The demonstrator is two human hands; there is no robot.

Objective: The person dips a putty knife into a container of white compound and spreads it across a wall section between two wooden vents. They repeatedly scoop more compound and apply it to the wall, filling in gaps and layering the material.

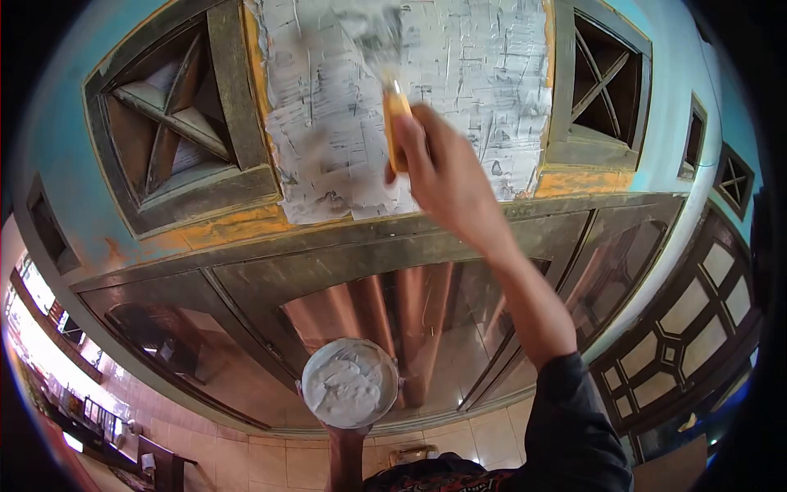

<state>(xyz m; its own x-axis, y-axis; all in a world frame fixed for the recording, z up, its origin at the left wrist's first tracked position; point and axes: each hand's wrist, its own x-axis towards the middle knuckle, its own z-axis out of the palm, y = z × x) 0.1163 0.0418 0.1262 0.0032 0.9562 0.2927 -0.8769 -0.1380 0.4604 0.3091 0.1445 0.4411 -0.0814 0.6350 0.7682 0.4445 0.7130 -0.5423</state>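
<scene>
My right hand (451,176) is closed round the yellow-brown handle of a putty knife (397,107). Its blade, smeared by motion, lies over the upper part of a wall panel (467,74) coated with rough white and grey putty. Ridges and streaks cover that coating, and its edges are ragged. Lower down, my left hand (349,432) holds a round tub (308,394) from beneath, most of its fingers hidden by the tub. Thick whitish putty (348,384) lies inside in uneven lumps.
Wooden vent frames with crossed bars flank the panel, one on the left (238,90) and one on the right (561,123). Below run glazed wooden doors (246,295) with a reddish curtain (369,307) behind the glass. A tiled floor (262,467) and a dark patterned door (672,328) also show.
</scene>
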